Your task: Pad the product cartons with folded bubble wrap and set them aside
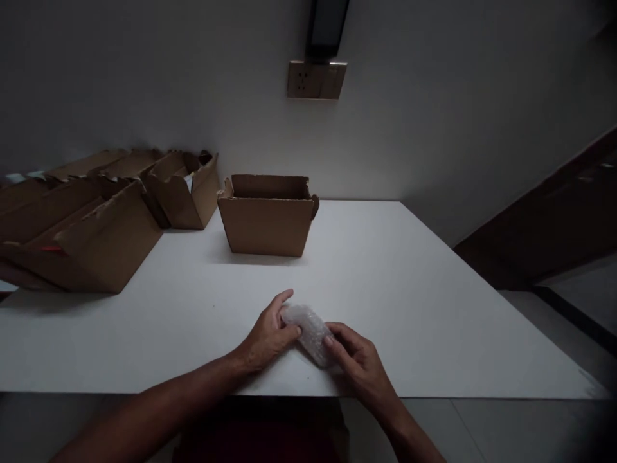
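Head view: the bubble-wrapped bundle lies near the counter's front edge, the left hand and right hand gripping its opposite ends. It appears light, soft-skinned and possibly fragile inside; its ends offer the surest hold.

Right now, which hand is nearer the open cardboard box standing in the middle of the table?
Left. The left hand lies almost straight in front of the open box; the right hand sits lower and farther right.

The head view is dim and underexposed; only the white table catches soft light from above. A shadow pools before the open box. Corners darken, edges bend outward, details look slightly soft
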{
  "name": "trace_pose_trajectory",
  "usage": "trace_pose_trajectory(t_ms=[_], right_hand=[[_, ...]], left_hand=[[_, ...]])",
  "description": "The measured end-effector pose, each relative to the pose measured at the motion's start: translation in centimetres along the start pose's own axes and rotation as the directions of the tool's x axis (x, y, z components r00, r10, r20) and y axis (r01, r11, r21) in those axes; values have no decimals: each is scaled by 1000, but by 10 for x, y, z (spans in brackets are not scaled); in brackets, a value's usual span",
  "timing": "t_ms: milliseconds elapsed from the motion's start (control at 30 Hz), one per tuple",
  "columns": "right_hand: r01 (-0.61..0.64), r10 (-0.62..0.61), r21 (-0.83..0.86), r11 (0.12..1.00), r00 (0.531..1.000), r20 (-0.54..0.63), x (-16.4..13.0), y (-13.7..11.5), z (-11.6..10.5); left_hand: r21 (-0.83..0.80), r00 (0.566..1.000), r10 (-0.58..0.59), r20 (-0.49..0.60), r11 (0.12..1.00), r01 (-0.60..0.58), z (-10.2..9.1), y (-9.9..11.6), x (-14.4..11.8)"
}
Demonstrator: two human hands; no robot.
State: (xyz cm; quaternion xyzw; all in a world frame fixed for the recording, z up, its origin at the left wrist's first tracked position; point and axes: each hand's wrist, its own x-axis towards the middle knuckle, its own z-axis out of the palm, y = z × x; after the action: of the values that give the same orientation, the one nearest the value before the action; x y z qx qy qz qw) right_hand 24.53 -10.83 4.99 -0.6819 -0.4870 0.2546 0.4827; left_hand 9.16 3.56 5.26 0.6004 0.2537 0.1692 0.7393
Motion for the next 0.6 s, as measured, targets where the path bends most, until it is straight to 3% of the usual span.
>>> trace_pose_trajectory(t_ms=[100,200,267,333,400,467,500,567,600], right_hand=[[39,-39,33,999,999,-1,-2,0,-7],[12,-26,108,994,992,126,1,0,-9],[-24,7,96,995,985,173,4,-1,-8],[-49,41,60,997,991,129,7,-3,-9],[-62,59,46,997,996,69,8,-3,-13],[-84,82,38,996,996,41,7,-3,-19],[-100,99,32,995,994,36,5,-3,-23],[-131,131,13,991,991,23,3,-4,-29],[-135,135,-1,991,991,22,2,-5,-31]], left_hand=[[53,997,80,20,995,-81,8,-2,-4],[226,984,159,81,959,-174,8,0,-9],[369,959,262,104,886,-282,2,9,-7],[525,883,457,111,727,-443,-12,28,2],[698,724,677,134,454,-554,-32,56,18],[852,558,814,160,172,-495,-56,89,41],[905,517,842,157,87,-416,-67,104,54],[968,526,840,135,2,-253,-87,131,78],[981,566,816,121,-12,-192,-95,141,89]])
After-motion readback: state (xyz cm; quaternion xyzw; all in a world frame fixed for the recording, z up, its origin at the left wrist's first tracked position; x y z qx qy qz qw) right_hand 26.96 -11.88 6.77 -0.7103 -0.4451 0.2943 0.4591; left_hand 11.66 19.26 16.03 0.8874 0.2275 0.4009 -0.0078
